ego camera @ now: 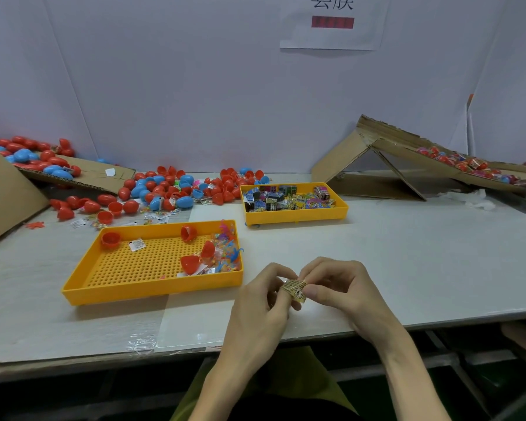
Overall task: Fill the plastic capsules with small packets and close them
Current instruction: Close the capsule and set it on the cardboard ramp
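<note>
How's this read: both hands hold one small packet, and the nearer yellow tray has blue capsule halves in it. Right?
Not quite. The left hand and right hand do hold one small packet, but the capsule halves in the nearer yellow tray are red, not blue. The head view shows it.

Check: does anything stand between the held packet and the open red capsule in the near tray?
Nothing visible blocks it. The left hand and right hand pinch the packet; only the low wall of the yellow tray lies before the open red capsule.
</note>
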Demonstrator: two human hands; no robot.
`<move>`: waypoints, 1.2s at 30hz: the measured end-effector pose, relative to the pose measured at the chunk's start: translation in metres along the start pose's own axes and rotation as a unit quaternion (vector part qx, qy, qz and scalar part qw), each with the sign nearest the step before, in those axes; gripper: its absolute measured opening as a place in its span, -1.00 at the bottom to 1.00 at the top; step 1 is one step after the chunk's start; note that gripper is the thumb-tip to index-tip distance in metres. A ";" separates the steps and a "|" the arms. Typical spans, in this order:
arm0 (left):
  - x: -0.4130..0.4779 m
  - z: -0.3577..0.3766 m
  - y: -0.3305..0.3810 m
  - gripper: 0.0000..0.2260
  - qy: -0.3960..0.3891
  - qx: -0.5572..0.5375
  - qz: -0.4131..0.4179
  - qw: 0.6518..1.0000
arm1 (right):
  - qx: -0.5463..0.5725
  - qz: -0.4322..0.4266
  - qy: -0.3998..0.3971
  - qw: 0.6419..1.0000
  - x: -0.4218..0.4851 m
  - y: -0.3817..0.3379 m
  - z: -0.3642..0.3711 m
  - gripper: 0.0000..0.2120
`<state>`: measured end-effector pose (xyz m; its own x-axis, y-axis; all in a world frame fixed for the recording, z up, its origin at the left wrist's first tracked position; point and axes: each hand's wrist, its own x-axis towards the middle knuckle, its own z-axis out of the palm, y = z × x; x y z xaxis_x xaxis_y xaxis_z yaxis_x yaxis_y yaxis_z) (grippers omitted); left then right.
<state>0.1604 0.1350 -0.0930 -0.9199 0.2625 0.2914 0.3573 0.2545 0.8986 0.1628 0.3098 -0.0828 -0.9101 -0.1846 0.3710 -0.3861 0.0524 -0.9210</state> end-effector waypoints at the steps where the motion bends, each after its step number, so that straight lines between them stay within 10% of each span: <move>1: 0.000 0.000 0.000 -0.81 0.003 -0.003 0.001 1.000 | -0.007 0.005 0.003 1.000 0.000 -0.001 0.001 -0.93; 36: 0.010 -0.034 0.006 -0.84 -0.058 -0.197 -0.020 0.978 | 0.018 0.045 0.082 0.995 0.005 0.008 0.001 -0.85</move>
<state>0.1481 0.1076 -0.0732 -0.8994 0.3692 0.2342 0.2095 -0.1062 0.9720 0.1555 0.3084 -0.0889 -0.9540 -0.0181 0.2993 -0.2997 0.0254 -0.9537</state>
